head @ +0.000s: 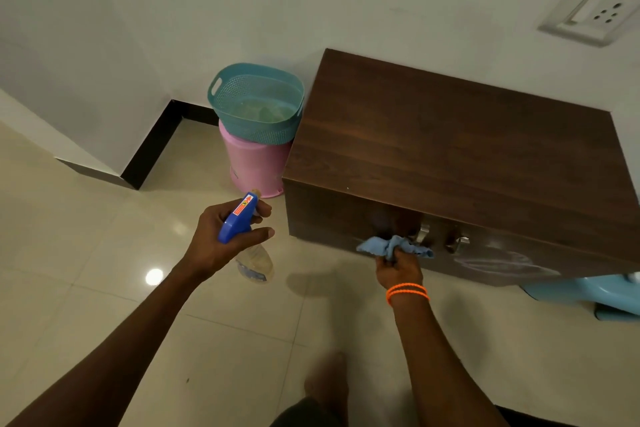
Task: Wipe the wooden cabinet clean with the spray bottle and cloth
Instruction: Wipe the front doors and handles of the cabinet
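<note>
Here crumpled soft cloth meets glossy woodgrain cabinet.

**Dim indoor light, wide-angle bend**

The scene is dimly and evenly lit from overhead. A bright lamp glare is seen on the glossy floor, and soft shadows are cast beneath the hands. Straight edges of the cabinet and wall are bowed toward the frame borders. The cabinet front is slightly blurred, with a faint sheen.
</note>
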